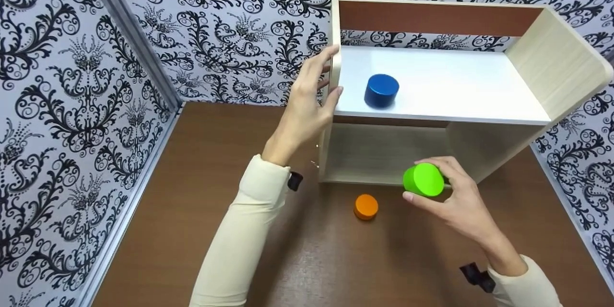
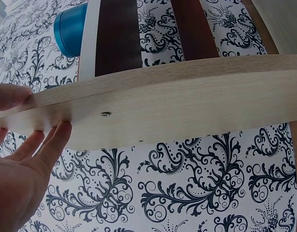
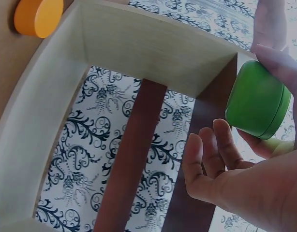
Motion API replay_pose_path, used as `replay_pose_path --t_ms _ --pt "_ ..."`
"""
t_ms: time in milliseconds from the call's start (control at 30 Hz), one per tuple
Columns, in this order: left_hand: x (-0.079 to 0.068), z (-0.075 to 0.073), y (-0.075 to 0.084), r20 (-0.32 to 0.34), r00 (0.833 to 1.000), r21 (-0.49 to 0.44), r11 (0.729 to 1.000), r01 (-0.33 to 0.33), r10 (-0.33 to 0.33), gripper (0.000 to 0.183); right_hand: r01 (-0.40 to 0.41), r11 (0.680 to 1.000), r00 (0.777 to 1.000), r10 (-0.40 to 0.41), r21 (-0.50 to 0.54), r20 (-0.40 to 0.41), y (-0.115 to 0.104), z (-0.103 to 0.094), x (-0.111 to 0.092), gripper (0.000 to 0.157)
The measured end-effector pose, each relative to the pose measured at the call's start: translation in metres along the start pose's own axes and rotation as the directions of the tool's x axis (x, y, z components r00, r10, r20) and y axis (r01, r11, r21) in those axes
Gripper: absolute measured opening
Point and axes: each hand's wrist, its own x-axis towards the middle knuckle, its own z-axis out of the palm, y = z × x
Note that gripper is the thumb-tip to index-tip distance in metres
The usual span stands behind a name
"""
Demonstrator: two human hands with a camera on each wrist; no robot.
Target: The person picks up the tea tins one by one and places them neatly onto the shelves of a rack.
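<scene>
My left hand [image 1: 307,98] grips the left side panel [image 2: 187,101] of a small wooden shelf unit, thumb on one face and fingers on the other. In my right hand [image 1: 463,201] a green round tin [image 1: 424,180] is held between thumb and fingers, in front of the lower compartment. The right wrist view shows the same green tin [image 3: 257,101], with a lid seam near one end. A blue round tin [image 1: 381,91] stands on the white upper shelf [image 1: 446,81], near its left end. On the table before the unit lies an orange round tin [image 1: 366,207].
The shelf unit stands on a brown table [image 1: 192,192] against patterned wallpaper [image 1: 230,33]. Its right side panel [image 1: 561,57] rises beyond the white shelf. The lower compartment floor [image 1: 374,158] is pale wood. A metal strip [image 1: 129,201] edges the table on the left.
</scene>
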Motion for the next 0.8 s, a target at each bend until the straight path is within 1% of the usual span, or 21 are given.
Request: replay_pose_path --t_ms 167,367,600,800 --pt "0.000 0.001 0.000 0.002 1.000 0.005 1.000 -0.002 0.002 0.066 0.011 1.000 1.000 -0.011 0.016 -0.016 -0.010 -0.007 0.001 0.055" --pt "-0.001 0.001 0.001 -0.001 1.000 -0.008 1.000 0.017 -0.017 0.067 0.019 0.999 0.999 -0.018 0.034 -0.042 -0.020 -0.014 0.004 0.056" --pt "-0.001 0.001 0.001 -0.003 1.000 -0.003 1.000 0.008 -0.008 0.067 0.027 0.999 0.998 -0.024 0.044 -0.064 -0.030 -0.024 0.008 0.056" --pt "-0.001 0.000 0.002 0.005 1.000 0.002 1.000 0.023 -0.023 0.067 0.042 0.999 0.996 -0.039 0.024 -0.082 -0.037 -0.029 0.012 0.055"
